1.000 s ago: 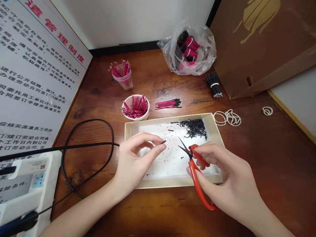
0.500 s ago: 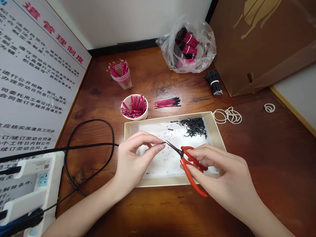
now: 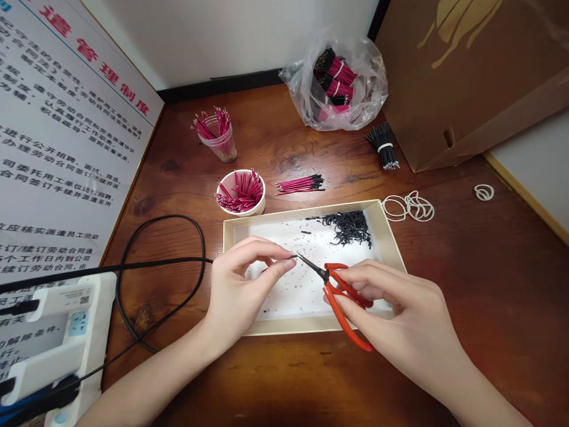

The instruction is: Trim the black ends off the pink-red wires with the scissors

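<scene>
My left hand (image 3: 243,290) is pinched over the shallow cream tray (image 3: 386,237), holding a short thin wire piece (image 3: 293,257) between thumb and forefinger. My right hand (image 3: 402,317) grips red-handled scissors (image 3: 338,296); their dark tips touch the wire end at my left fingertips. Inside the tray lie a heap of black wire offcuts (image 3: 347,226) at the far right and tiny scattered bits on the white floor.
A white cup (image 3: 241,193) and a clear cup (image 3: 216,137) hold magenta wires. Loose magenta wires (image 3: 300,184), a black wire bundle (image 3: 383,146), a plastic bag of bundles (image 3: 338,86), rubber bands (image 3: 409,208), a brown paper bag (image 3: 466,77), a black cable (image 3: 160,261), a power strip (image 3: 48,332) at left.
My right hand has swung the scissors left, from pointing up in the tray's middle to tips meeting the wire in my left hand. The left hand has stayed nearly still.
</scene>
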`<state>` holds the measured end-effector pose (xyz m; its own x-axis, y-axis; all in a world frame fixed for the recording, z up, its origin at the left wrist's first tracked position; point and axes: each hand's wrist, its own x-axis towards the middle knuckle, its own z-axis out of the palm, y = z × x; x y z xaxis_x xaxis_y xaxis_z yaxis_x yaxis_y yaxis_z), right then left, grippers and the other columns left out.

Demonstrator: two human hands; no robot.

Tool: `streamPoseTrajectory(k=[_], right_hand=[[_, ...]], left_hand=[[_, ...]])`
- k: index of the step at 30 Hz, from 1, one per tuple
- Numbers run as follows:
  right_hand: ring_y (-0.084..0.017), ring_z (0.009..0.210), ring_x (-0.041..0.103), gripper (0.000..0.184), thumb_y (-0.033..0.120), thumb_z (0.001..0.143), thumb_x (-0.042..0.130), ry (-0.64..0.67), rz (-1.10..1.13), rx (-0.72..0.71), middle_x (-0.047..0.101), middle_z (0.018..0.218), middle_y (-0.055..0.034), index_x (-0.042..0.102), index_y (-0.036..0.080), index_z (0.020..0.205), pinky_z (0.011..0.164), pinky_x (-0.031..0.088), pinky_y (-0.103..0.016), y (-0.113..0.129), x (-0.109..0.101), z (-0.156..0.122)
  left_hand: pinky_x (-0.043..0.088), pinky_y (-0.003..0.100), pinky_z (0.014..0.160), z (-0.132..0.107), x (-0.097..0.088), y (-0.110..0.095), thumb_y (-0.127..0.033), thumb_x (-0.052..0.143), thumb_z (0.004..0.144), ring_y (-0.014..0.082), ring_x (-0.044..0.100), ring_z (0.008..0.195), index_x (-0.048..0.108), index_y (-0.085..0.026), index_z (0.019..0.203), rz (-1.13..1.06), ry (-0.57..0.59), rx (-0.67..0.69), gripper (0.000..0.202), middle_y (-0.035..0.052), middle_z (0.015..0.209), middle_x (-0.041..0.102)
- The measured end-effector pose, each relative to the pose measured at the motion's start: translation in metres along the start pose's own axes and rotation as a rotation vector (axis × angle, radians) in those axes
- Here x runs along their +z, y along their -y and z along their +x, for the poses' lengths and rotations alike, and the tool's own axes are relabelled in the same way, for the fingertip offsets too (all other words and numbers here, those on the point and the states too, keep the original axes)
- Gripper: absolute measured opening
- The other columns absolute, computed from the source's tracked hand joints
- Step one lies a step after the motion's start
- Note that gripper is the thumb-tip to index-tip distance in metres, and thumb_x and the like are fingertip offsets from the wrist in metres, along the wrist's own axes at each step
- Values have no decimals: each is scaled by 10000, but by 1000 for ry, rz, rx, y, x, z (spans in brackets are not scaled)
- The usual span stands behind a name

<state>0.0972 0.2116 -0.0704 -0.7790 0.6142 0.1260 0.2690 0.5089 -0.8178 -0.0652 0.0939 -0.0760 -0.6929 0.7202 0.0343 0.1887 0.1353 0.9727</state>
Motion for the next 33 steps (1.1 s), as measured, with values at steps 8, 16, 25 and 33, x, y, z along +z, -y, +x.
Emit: streamPoseTrajectory(k=[8, 16, 25, 33], right_hand=[[-114, 506, 510, 79, 169, 843, 662, -7, 10, -31, 634, 631, 16, 663, 232, 796, 454, 452, -258, -3, 0, -2], [-115, 504, 487, 110, 150, 844, 657, -22, -30, -44, 596, 608, 25, 628, 233, 778, 458, 436, -260, -4, -1, -5], [-109, 511, 463, 114, 152, 827, 627, -4, -56, -29, 545, 602, 35, 579, 228, 757, 479, 447, -242, 3, 0, -1], [-101, 516, 460, 108, 142, 828, 637, -1, -55, -46, 574, 625, 35, 589, 219, 769, 476, 436, -235, -1, 3, -3]], left_hand=[[538, 243, 665, 0, 0, -2, -118, 779, 753, 135, 654, 699, 777, -213, 744, 19, 6, -3, 96, 10, 747, 751], [535, 227, 664, 1, 1, -2, -102, 769, 755, 124, 661, 693, 781, -217, 740, 22, 6, -5, 117, 0, 743, 758], [529, 206, 677, -1, 0, -1, -92, 771, 760, 109, 661, 708, 790, -228, 757, 8, 18, 3, 138, -14, 754, 760], [526, 166, 680, -1, 0, 0, -73, 775, 749, 86, 662, 713, 790, -239, 761, 6, 21, 29, 167, -37, 751, 759]])
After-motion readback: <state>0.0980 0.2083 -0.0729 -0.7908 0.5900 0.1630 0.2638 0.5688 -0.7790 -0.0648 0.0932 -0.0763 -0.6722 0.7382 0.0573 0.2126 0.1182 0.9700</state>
